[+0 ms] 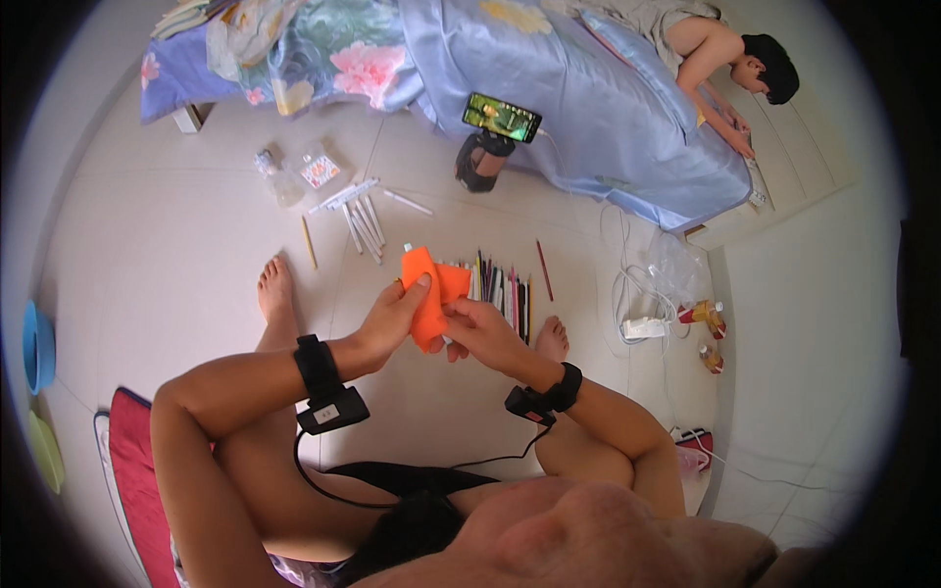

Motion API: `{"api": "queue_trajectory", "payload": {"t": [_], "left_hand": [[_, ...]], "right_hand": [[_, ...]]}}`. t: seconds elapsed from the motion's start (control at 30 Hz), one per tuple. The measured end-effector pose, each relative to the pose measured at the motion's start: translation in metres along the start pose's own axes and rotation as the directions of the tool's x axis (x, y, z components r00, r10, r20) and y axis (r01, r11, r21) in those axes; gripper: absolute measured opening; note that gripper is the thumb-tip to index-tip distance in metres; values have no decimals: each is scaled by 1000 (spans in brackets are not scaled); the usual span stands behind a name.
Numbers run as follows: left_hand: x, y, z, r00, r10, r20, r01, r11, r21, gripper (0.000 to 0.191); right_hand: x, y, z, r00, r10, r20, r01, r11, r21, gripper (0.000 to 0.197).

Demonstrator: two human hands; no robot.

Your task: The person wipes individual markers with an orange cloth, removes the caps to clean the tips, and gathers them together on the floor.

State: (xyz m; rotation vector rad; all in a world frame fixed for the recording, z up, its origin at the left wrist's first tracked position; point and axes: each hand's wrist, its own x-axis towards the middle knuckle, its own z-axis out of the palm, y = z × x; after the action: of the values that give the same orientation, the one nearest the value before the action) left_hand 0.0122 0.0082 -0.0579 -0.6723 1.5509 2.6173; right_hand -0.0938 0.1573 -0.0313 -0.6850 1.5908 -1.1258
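Note:
My left hand [397,312] grips an orange cloth [424,312], thumb on top of it. A small pale tip of something shows at the cloth's upper end; the rest is wrapped or hidden. My right hand [470,323] touches the cloth's lower right side, with its fingers partly behind it. Just beyond the hands, a row of pencils and pens [507,294] lies on the floor. A dark red pencil [544,270] lies to the right of that row. Several white pens [362,224] are in a loose pile farther off, with a yellow pencil [309,242] to their left.
A phone [502,117] on a stand is beside the bed [559,147]. Another person [709,66] leans over the bed's right end. A clear box [320,170] lies beyond the pens. At right are a power strip [645,328], cables and bottles [713,321]; a blue basin [38,347] is far left.

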Motion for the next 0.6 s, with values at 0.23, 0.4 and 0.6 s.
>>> {"api": "queue_trajectory", "payload": {"t": [0.23, 0.4, 0.6], "left_hand": [[5, 10, 20, 997, 81, 18, -81, 997, 19, 42], [26, 12, 7, 977, 191, -96, -194, 980, -30, 46], [12, 8, 6, 992, 97, 76, -96, 995, -23, 45]], "right_hand": [[-2, 15, -12, 997, -73, -17, 73, 997, 15, 24], [-8, 1, -9, 999, -40, -2, 40, 999, 25, 25], [-10, 5, -6, 998, -62, -17, 63, 998, 19, 25]]}}
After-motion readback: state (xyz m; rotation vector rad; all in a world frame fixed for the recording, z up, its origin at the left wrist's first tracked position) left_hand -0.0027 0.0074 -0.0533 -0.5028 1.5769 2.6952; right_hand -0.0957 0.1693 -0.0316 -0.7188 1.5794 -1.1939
